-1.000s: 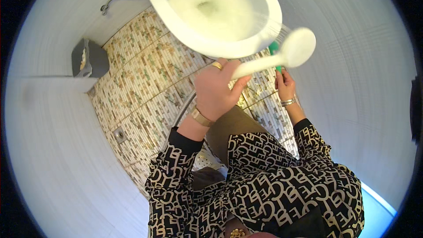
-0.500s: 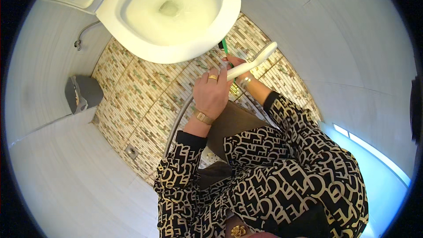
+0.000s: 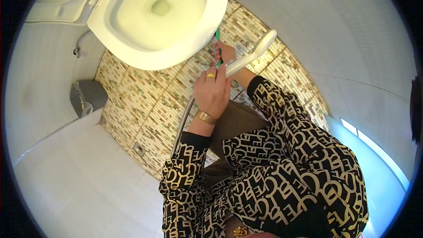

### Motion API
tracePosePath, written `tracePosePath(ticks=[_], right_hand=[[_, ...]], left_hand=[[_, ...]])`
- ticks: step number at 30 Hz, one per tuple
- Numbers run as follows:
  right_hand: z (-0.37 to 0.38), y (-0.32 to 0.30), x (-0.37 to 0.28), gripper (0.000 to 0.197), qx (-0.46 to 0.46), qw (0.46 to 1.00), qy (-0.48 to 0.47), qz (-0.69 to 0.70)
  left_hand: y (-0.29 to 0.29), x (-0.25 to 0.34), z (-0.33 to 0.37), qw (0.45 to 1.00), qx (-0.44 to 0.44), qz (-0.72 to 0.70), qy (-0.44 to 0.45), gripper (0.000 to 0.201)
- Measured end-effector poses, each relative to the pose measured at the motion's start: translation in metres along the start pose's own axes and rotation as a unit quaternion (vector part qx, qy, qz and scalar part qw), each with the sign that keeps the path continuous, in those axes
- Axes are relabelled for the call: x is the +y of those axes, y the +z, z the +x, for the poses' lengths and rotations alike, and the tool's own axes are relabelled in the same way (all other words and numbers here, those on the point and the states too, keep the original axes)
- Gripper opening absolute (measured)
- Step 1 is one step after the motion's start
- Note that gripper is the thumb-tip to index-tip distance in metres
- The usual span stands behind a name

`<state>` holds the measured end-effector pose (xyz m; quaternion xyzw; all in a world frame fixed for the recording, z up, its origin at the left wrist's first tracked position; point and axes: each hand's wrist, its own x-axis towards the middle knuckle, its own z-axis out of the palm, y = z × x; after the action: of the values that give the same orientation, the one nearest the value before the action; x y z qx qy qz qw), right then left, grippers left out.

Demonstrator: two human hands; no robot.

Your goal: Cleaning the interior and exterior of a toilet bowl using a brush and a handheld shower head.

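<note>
My left hand (image 3: 211,91), with a ring and a wristwatch, is wrapped round the handle of a white handheld shower head (image 3: 263,45). The sprayer points up and to the right, and its grey metal hose (image 3: 185,117) runs down along my left forearm. Beyond it, my right hand (image 3: 226,53) grips a tool with a green handle (image 3: 217,34). The tool's far end is hidden under the rim of the white toilet bowl (image 3: 216,11), so its kind is unclear. Water stands in the bowl, and its seat and lid are raised.
A grey corner bin (image 3: 92,97) stands by the left wall. A small water tap (image 3: 77,52) sticks out beside the toilet. The mosaic-tiled floor (image 3: 147,103) has a square drain (image 3: 139,150). Pale walls close in on both sides, with a bright bluish panel (image 3: 374,150) at the lower right.
My right hand has moved forward and a little left with the green-handled tool, closer under the toilet rim. The left hand keeps its hold on the shower head. The view has shifted slightly.
</note>
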<state>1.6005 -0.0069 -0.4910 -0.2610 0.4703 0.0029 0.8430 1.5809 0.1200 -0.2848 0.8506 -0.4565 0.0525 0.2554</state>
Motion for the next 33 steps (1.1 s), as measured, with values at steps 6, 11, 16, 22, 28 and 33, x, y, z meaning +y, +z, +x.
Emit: tracePosePath(ticks=[6, 11, 16, 22, 28, 33], right_hand=[[-0.019, 0.061, 0.001, 0.031, -0.028, 0.986, -0.163, 0.006], [0.065, -0.045, -0.025, 0.034, 0.059, 0.965, -0.144, -0.210], [-0.016, 0.072, -0.009, 0.032, -0.141, 0.971, -0.191, 0.010], [0.048, -0.010, -0.027, 0.033, 0.130, 0.947, -0.073, -0.285], [-0.070, 0.069, 0.023, 0.032, -0.121, 0.976, -0.166, 0.076], [-0.021, 0.056, 0.031, 0.035, -0.051, 0.987, -0.119, 0.099]], left_hand=[[-0.002, -0.005, 0.000, 0.998, 0.002, 0.063, -0.029, 0.027], [0.036, 0.027, 0.035, 0.999, 0.003, 0.034, 0.021, 0.028], [0.010, -0.016, 0.000, 0.992, -0.032, 0.114, -0.048, 0.028], [0.050, 0.002, 0.016, 0.995, -0.023, 0.095, -0.007, 0.032], [0.024, -0.018, 0.001, 0.994, -0.025, 0.106, -0.025, 0.030], [0.027, -0.013, 0.007, 0.996, -0.006, 0.083, -0.021, 0.030]])
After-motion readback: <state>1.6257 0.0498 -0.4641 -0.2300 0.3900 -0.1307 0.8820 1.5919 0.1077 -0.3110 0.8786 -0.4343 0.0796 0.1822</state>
